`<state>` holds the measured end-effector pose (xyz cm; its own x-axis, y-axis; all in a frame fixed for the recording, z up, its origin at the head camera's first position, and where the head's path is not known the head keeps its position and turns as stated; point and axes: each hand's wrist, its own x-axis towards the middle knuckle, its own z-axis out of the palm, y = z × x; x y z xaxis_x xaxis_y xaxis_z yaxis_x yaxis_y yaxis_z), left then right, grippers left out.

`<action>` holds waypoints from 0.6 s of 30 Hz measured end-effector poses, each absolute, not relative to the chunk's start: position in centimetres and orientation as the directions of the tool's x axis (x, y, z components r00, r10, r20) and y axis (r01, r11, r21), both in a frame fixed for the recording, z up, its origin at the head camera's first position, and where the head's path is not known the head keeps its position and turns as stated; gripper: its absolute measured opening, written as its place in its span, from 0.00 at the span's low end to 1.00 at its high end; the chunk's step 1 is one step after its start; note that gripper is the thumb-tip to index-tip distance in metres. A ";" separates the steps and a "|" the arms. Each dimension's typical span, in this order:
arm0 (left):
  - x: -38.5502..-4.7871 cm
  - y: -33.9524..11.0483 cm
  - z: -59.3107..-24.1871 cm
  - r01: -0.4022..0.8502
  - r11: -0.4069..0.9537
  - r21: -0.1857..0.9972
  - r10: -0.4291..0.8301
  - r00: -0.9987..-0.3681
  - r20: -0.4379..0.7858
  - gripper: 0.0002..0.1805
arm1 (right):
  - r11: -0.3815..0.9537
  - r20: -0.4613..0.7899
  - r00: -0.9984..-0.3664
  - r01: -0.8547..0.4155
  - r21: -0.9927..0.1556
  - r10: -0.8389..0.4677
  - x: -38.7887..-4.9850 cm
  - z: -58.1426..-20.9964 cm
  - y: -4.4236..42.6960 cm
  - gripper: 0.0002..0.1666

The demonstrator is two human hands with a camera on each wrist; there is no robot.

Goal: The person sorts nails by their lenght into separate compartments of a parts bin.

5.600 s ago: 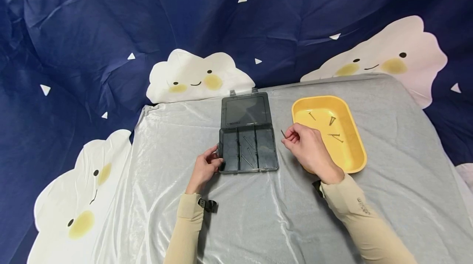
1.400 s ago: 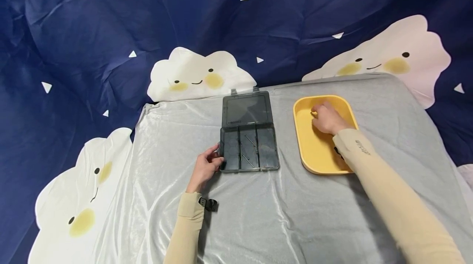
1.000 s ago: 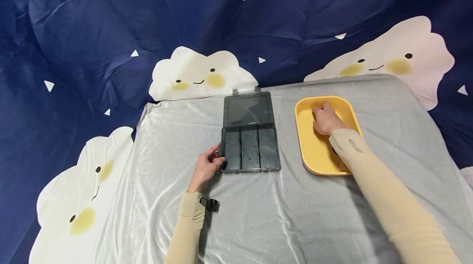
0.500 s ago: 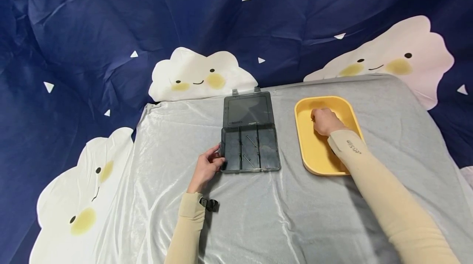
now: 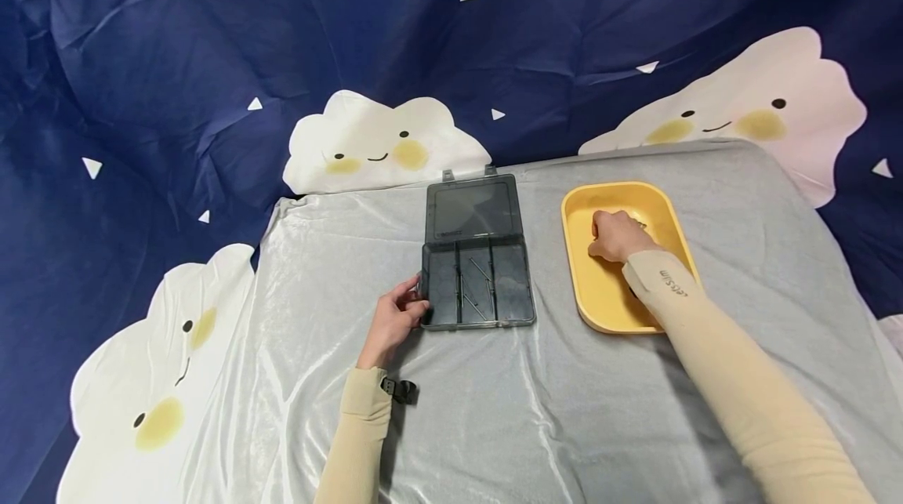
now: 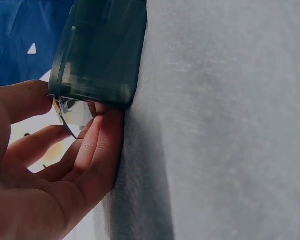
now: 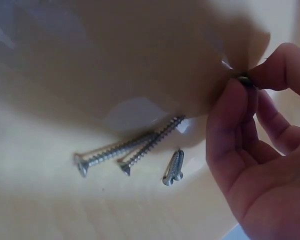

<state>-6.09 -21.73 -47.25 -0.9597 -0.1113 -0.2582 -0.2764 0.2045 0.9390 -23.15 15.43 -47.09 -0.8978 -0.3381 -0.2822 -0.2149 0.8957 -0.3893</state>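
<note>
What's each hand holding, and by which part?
Left hand: dark translucent plastic box, by its left side. Right hand: small dark metallic piece, pinched; part unclear.

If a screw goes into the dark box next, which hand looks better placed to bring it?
Probably the right hand: it's inside the yellow tray near loose screws, pinching a small item, while the left hand holds the dark box.

A dark, see-through case (image 5: 511, 284) sits mid-frame, lid laid back toward the top, slim metal fasteners (image 5: 474, 306) at angles in its middle compartment; the left hand (image 5: 391, 320) grips its left edge. In the yellow tray (image 5: 600, 292), right of centre, the right hand (image 5: 621, 236) pinches a mostly hidden metal piece (image 7: 245, 80); two long screws (image 7: 115, 149) and two shorter screws (image 7: 173, 169) lie lower centre in the right-wrist view
</note>
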 end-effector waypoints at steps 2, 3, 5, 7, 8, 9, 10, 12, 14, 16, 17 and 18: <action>-6.1 -21.7 -47.2 -0.277 0.205 0.939 -0.110 -0.960 -0.259 0.32 | 0.899 -0.286 -0.899 -0.211 -0.384 -0.333 -23.0 -47.1 15.4 0.10; -6.1 -21.7 -47.2 -0.277 0.205 0.939 -0.109 -0.960 -0.260 0.32 | 0.901 -0.287 -0.900 -0.208 -0.381 -0.329 -23.0 -47.1 15.3 0.10; -6.1 -21.7 -47.2 -0.277 0.204 0.939 -0.107 -0.960 -0.260 0.32 | 0.905 -0.290 -0.902 -0.201 -0.375 -0.321 -22.9 -47.1 15.3 0.10; -6.1 -21.8 -47.2 -0.274 0.204 0.940 -0.107 -0.960 -0.257 0.32 | 0.907 -0.295 -0.902 -0.195 -0.372 -0.315 -22.8 -47.1 15.3 0.11; -6.1 -21.7 -47.2 -0.274 0.203 0.940 -0.106 -0.960 -0.257 0.32 | 0.908 -0.298 -0.902 -0.192 -0.373 -0.313 -22.8 -47.1 15.3 0.11; -6.1 -21.7 -47.2 -0.274 0.203 0.940 -0.107 -0.961 -0.256 0.32 | 0.908 -0.301 -0.901 -0.190 -0.373 -0.312 -22.8 -47.1 15.4 0.11; -6.1 -21.7 -47.2 -0.274 0.204 0.940 -0.108 -0.961 -0.256 0.32 | 0.908 -0.303 -0.900 -0.189 -0.374 -0.313 -22.8 -47.0 15.4 0.12; -6.1 -21.7 -47.2 -0.276 0.204 0.939 -0.109 -0.960 -0.258 0.32 | 0.906 -0.303 -0.899 -0.189 -0.379 -0.315 -22.8 -47.0 15.4 0.11; -6.1 -21.7 -47.2 -0.280 0.203 0.938 -0.110 -0.959 -0.262 0.32 | 0.903 -0.300 -0.900 -0.189 -0.386 -0.316 -22.8 -47.1 15.5 0.11; -6.1 -21.7 -47.1 -0.284 0.200 0.938 -0.109 -0.958 -0.267 0.33 | 0.900 -0.295 -0.901 -0.188 -0.394 -0.318 -22.8 -47.1 15.6 0.10; -6.1 -21.7 -47.1 -0.285 0.197 0.938 -0.109 -0.957 -0.268 0.33 | 0.898 -0.293 -0.902 -0.187 -0.398 -0.317 -22.8 -47.1 15.6 0.10; -6.2 -21.7 -47.1 -0.286 0.196 0.938 -0.109 -0.957 -0.269 0.33 | 0.897 -0.291 -0.902 -0.186 -0.402 -0.317 -22.8 -47.2 15.6 0.10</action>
<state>-6.16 -21.66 -47.09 -0.9569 -0.1089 -0.2692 -0.2861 0.1962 0.9379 -22.84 15.65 -47.16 -0.9025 -0.3174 -0.2912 -0.1858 0.8967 -0.4017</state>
